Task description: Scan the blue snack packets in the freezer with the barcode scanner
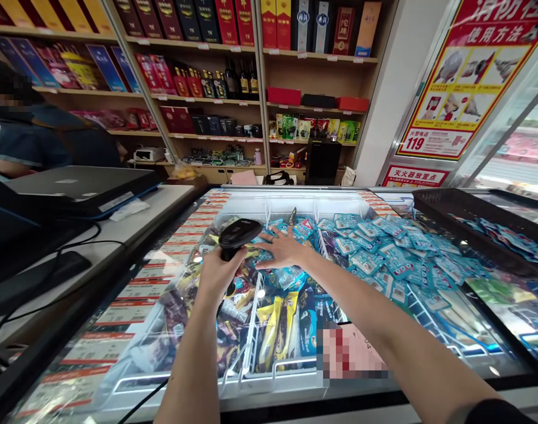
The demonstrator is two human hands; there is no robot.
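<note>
Far L: co-worker (56, 138) in dk blue, just beyond white worktop (174, 197) w/ flat blk device (85, 182) on it. Next, orange-&-white price labels (131, 291) in rows along freezer's (290, 206) L side. Ctr: L hand (220, 268), grip wrapped round handle of blk scanner (240, 232), scanner head up, over freezer. Just R of it, R hand (284, 247): grip spread, fingers fanned, palm down over blue pkts (290, 277); can't tell if touching. Nearer cam, yellow wrappers (271, 333). R: big pile (392, 247) of blue pkts. Far R: blk tray (428, 206) w/ more.
</note>
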